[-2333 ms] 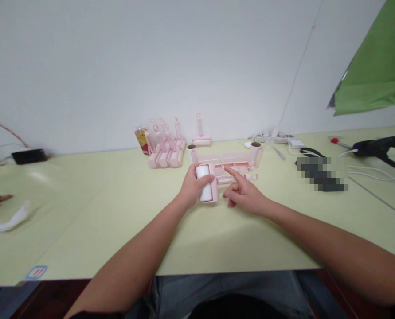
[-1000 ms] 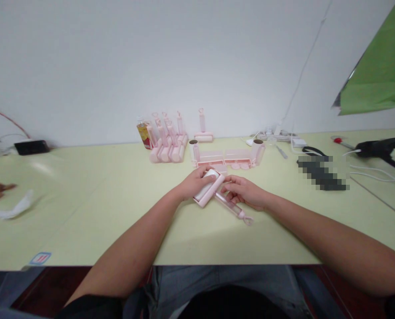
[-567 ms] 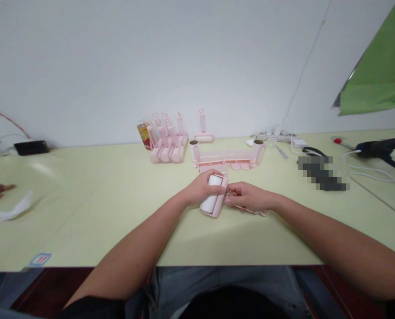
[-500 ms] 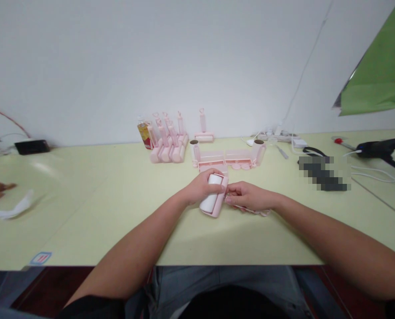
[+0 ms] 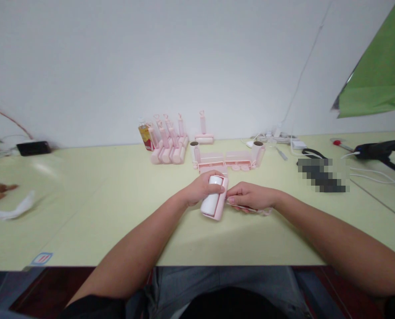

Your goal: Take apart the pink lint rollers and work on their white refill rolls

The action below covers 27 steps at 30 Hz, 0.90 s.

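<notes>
My left hand (image 5: 202,188) is wrapped round the head of a lint roller, with the thumb across its white roll (image 5: 211,204). A pink cover (image 5: 221,204) runs along the roll's right side. Close on the right, my right hand (image 5: 252,196) is closed round a slim pink handle (image 5: 265,212), whose looped end sticks out below the palm. The handle's near end meets the pink cover; whether the two are joined is hidden by my fingers. Just beyond my hands lie pink roller covers (image 5: 210,167) and a loose roll (image 5: 194,153).
Several lint rollers (image 5: 166,153) stand upright at the back, beside a yellow bottle (image 5: 146,136). One more roller (image 5: 204,138) stands near the wall. Another roll (image 5: 259,153), a grey-bladed tool (image 5: 281,153) and cables lie to the right. A phone (image 5: 33,148) rests far left.
Both hands keep their hold. The roller head has shifted slightly down, and my right fingers have curled closer round the handle near the joint. The view has moved a little.
</notes>
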Available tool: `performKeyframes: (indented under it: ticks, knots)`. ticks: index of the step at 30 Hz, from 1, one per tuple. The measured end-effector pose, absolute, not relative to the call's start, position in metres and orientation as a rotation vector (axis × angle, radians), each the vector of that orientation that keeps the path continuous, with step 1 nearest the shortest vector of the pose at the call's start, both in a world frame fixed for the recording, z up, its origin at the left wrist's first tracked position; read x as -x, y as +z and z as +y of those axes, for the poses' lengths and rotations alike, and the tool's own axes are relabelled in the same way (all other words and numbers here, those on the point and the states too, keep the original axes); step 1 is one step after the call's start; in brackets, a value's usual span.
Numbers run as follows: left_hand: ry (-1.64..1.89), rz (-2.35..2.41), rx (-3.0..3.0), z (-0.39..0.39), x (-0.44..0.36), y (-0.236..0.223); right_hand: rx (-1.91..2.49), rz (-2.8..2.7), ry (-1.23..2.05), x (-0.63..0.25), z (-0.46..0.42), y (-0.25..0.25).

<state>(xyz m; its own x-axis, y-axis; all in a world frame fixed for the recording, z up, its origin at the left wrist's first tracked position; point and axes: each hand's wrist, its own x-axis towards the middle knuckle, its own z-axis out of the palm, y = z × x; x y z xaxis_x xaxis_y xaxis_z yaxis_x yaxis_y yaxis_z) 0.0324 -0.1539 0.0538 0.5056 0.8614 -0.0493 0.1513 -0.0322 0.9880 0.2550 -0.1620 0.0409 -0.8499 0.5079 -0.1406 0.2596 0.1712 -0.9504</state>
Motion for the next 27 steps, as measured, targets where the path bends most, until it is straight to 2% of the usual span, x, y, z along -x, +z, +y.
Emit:
performKeyframes:
  ticks: [5,12,18,27]
  knots:
    - [0.681,0.880,-1.491,-0.153,-0.030,0.055,0.727,-2.208,1.809,-0.255,-0.161,0.038]
    - [0.826,1.128,-1.579,-0.146,-0.027,0.045,0.915,-2.016,1.662,-0.249,-0.158,0.021]
    - [0.761,1.108,-1.585,-0.143,-0.023,0.048,0.942,-1.788,1.540,-0.253,-0.147,0.017]
    - [0.998,1.384,-1.557,-0.131,0.003,0.065,1.057,-1.961,1.635,-0.260,-0.150,0.024]
